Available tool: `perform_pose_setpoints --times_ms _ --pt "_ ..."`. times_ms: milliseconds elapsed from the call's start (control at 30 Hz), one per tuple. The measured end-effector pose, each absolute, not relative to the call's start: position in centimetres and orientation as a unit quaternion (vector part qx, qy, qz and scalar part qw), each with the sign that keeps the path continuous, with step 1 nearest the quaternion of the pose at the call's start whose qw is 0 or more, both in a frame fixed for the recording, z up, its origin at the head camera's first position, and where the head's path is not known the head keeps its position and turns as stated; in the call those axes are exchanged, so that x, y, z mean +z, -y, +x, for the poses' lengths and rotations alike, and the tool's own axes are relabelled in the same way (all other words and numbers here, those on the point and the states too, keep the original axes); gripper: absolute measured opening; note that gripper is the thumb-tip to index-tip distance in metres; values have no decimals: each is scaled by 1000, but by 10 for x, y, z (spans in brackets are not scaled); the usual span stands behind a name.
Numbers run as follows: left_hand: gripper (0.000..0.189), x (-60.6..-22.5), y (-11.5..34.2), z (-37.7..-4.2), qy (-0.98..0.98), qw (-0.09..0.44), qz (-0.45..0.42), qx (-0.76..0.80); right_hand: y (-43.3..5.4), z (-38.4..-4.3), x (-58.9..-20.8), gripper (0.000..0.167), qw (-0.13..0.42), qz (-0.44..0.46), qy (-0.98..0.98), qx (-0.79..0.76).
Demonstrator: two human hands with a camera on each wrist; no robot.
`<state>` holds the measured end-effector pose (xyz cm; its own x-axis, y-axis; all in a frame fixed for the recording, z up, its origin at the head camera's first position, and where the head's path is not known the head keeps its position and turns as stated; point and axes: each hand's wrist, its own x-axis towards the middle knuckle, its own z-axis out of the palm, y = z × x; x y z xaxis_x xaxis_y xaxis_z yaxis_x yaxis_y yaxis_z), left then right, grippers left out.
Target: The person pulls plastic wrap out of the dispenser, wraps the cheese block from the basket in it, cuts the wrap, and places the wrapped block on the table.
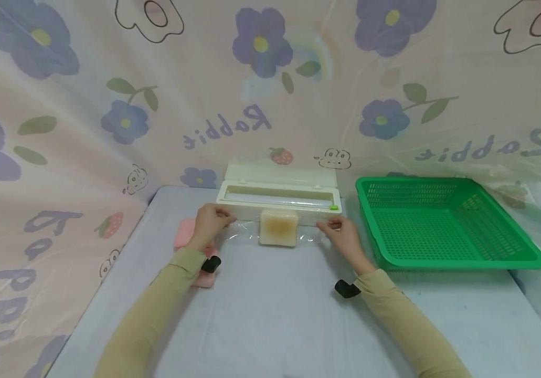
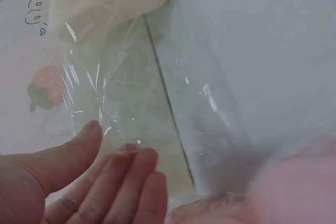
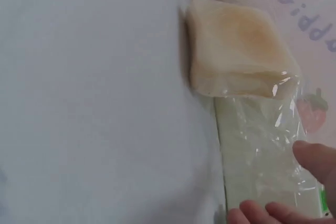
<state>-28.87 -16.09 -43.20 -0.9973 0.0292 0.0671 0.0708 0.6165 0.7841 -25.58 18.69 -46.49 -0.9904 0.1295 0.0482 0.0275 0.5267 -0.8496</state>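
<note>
A toasted bread slice [image 1: 278, 228] lies in clear plastic film [image 1: 244, 229] against the front of a white cling-film dispenser [image 1: 277, 200]. Film extends past the slice on both sides. At the left end of the film, my left hand [image 1: 211, 223] has its thumb and fingers apart, with fingertips [image 2: 148, 158] right at the film. On the opposite side is my right hand [image 1: 343, 239], its thumb [image 3: 312, 156] by the film's edge and its fingers spread away from it. The dispenser's lid [image 1: 280, 175] stands up, and a film roll [image 1: 279, 199] shows inside.
A green plastic basket [image 1: 379, 247] stands at the right. Pink items [image 1: 185, 231] lie under and beside my left wrist. A patterned curtain [image 1: 270, 94] hangs behind the white-covered table [image 1: 270, 320]. A small green piece [image 1: 333, 207] sits at the dispenser's right end.
</note>
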Motion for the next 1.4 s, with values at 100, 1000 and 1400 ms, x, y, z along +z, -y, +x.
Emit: perform_pose_setpoints --times_ms 100,1000,1400 --pt "20 -428 159 -289 903 18 11 -428 -188 -258 -467 37 9 -65 833 549" --pt "27 -406 168 -289 878 -39 19 -476 -198 -250 -461 30 1 -74 770 634" --pt "19 -355 56 -308 863 -88 -237 -438 -196 -246 -464 45 167 -60 790 587"
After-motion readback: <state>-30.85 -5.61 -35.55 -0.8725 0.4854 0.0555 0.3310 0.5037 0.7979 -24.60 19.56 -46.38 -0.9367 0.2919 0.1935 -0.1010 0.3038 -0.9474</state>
